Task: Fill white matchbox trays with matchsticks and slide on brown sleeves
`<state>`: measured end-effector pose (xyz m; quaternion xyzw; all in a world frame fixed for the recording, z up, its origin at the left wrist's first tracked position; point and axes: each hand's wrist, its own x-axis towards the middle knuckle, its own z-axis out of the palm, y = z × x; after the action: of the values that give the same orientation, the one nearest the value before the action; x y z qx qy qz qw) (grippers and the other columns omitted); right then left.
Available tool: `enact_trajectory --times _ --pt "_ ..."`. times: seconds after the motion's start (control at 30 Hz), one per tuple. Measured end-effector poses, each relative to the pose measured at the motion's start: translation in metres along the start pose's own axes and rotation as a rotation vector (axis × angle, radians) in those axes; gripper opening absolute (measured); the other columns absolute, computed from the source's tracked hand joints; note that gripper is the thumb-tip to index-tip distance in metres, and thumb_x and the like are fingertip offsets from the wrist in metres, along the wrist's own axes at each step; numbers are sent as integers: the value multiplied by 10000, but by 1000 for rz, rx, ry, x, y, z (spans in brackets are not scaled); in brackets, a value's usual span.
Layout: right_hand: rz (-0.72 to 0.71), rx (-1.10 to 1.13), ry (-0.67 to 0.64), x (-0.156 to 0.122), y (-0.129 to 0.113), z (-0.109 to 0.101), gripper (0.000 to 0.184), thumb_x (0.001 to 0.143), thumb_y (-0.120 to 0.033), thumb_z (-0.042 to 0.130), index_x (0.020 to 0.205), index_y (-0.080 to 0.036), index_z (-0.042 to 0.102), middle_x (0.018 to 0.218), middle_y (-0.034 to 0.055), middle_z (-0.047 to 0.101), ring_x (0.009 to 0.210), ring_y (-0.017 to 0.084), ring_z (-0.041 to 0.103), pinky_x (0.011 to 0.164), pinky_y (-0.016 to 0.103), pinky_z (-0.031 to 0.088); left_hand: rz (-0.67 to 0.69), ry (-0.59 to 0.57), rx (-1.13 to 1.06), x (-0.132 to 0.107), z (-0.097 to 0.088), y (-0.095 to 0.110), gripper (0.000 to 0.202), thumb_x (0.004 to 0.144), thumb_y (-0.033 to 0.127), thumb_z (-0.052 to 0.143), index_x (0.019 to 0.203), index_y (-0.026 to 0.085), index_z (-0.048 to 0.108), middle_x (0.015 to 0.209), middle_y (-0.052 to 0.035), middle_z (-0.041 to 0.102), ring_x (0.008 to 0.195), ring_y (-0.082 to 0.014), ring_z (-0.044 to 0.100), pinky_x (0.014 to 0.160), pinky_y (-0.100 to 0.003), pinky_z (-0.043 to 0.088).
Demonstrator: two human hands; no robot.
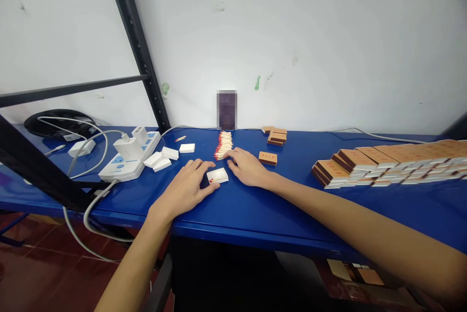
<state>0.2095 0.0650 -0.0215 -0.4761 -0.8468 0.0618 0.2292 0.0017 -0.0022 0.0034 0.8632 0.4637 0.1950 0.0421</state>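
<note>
A small white matchbox tray point(219, 174) with a few red-tipped matches in it lies on the blue table. My left hand point(189, 183) holds this tray between thumb and index finger, its other fingers resting on the tabletop. Just beyond is a long row of loose red-headed matches point(224, 144). My right hand point(246, 167) reaches the near end of that row from the right, its fingers bent together at the matches. Whatever is between those fingertips is hidden.
Several white trays point(161, 158) lie on the left beside a power strip point(127, 166) with cables. A few orange-brown matchboxes point(268, 157) sit right of the matches. Stacked matchboxes point(394, 161) fill the far right. A black shelf post point(136, 34) stands at left.
</note>
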Motion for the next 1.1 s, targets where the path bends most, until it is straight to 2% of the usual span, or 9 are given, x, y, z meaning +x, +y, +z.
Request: enact_trajectory --times 0.1,0.33,0.57,0.7,0.9,1.0,1.1 --pt "-15 -2 9 0 0 0 244 938 -170 421 1098 -186 604 1028 71 613 945 187 570 806 294 383 60 -29 -31 -1 -1 1 363 959 394 473 1298 273 519 1141 -55 575 1041 -242 533 927 -398 439" --pt "-38 16 20 -2 0 -1 144 938 -205 433 921 -190 575 927 41 600 814 158 541 708 272 365 111 -30 -52 0 0 3 262 969 346 449 1068 224 659 1084 -68 603 1012 -236 551 912 -389 455" --pt "-18 -19 -7 -2 -1 -1 183 977 -244 389 937 -193 560 981 56 593 902 178 550 759 302 368 107 -13 -47 2 1 1 242 946 354 495 1055 219 664 1106 -61 634 1039 -236 571 940 -394 452" --pt "-26 15 -1 -2 -1 0 231 1005 -270 320 936 -190 525 987 56 584 867 170 540 753 305 374 99 -11 -33 2 1 1 241 943 358 501 1042 215 668 1110 -61 646 1040 -237 583 934 -393 453" --pt "-183 223 44 -7 -3 -4 188 991 -264 326 922 -192 486 928 33 570 794 143 504 730 276 382 43 11 -37 2 1 0 220 919 367 542 1054 221 637 1063 -47 671 1001 -246 614 898 -389 461" --pt "-287 281 -12 -12 -7 -9 124 956 -236 382 908 -195 489 862 15 560 747 135 485 698 261 376 -2 34 -93 2 1 0 229 897 360 570 1089 236 574 1039 -34 676 957 -249 637 840 -371 480" --pt "-322 278 -66 -14 -11 -13 125 941 -238 403 870 -199 498 799 -2 537 706 132 470 655 251 358 -13 46 -149 1 1 1 227 886 347 586 1079 245 525 1061 -24 671 936 -241 650 796 -350 489"
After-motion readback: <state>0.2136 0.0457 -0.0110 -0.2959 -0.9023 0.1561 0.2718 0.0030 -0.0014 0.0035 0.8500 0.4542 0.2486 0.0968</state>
